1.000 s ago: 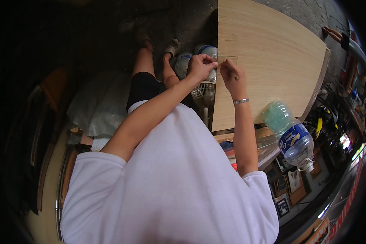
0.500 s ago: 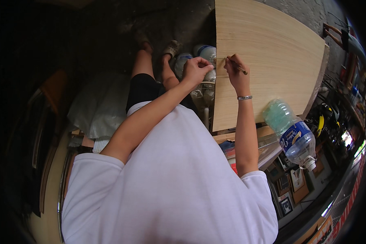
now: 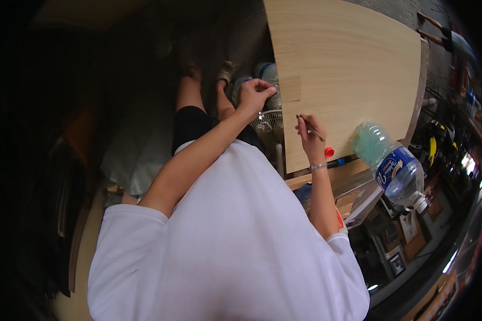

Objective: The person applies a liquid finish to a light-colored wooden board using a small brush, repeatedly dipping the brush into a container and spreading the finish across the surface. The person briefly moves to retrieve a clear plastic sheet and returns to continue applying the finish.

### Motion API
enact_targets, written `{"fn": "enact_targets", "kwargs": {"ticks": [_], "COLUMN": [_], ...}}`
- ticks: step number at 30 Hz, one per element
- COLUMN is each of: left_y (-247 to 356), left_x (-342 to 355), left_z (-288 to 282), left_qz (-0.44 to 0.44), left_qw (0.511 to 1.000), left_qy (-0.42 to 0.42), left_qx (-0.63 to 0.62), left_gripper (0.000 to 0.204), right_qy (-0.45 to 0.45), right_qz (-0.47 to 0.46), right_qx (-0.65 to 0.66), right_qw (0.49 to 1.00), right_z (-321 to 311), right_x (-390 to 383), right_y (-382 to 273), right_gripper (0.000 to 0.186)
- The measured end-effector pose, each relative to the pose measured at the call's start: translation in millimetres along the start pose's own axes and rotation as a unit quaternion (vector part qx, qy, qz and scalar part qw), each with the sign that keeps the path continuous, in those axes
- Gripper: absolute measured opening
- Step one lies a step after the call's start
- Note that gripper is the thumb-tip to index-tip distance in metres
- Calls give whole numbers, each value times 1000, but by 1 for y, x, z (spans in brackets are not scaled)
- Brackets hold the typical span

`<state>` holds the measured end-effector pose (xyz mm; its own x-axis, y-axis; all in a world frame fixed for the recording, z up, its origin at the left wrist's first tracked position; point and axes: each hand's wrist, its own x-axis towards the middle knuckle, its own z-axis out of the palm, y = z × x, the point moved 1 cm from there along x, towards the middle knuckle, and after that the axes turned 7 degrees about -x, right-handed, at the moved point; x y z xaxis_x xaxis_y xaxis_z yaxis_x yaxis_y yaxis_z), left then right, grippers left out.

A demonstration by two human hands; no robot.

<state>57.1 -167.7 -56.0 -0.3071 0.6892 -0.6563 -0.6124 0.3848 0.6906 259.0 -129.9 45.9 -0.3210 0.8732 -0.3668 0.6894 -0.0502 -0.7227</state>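
My right hand [image 3: 310, 142] is closed round a slim brown stick [image 3: 319, 137], held like a pen, over the near left part of a pale wood-grain board [image 3: 353, 59]. What kind of tool the stick is cannot be made out. Just off the board's left edge hovers my left hand [image 3: 253, 100], thumb and fingertips pinched together; anything between them is too small to see. Between the hands, a slightly darker rectangular patch [image 3: 291, 88] shows at the board's edge. A small red cap [image 3: 329, 152] is close beside my right wrist.
A large clear plastic bottle [image 3: 393, 166] with a blue label lies at the board's near right corner. By it is a blue and black tube-like thing [image 3: 340, 162]. Below my left hand are more bottles [image 3: 268, 71] and a wire fan guard [image 3: 268, 121]. Another person [image 3: 460, 45] is at far right.
My right hand has moved down and toward me with the stick, away from the board's left edge patch. My left hand has barely moved. The red cap now shows.
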Motion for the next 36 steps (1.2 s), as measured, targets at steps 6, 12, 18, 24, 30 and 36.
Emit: {"fn": "enact_targets", "kwargs": {"ticks": [6,12,18,24,30,36], "left_y": [64,136,142,124,112,112], "left_x": [-29,-90,-145,-173,-184,-189], "left_z": [32,158,284,334,352,364], "left_qz": [-77,-87,-107,-138,-152,-147], "left_qw": [992,951,908,901,917,920], "left_qy": [-97,-295,-397,-397,-361,-356], "left_qx": [2,43,77,103,77,74], "left_gripper": [22,23,22,17,18,12], "right_qy": [223,289,344,408,422,437], "right_qz": [151,168,92,65,72,77], "right_qx": [169,344,414,440,410,366], "right_qw": [948,877,838,797,805,818], "right_z": [-20,-35,-97,-140,-168,-197], "right_x": [-58,-81,-100,-126,-136,-132], "right_y": [3,-16,-49,-61,-63,-61], "right_gripper": [21,36,35,34,32,30]}}
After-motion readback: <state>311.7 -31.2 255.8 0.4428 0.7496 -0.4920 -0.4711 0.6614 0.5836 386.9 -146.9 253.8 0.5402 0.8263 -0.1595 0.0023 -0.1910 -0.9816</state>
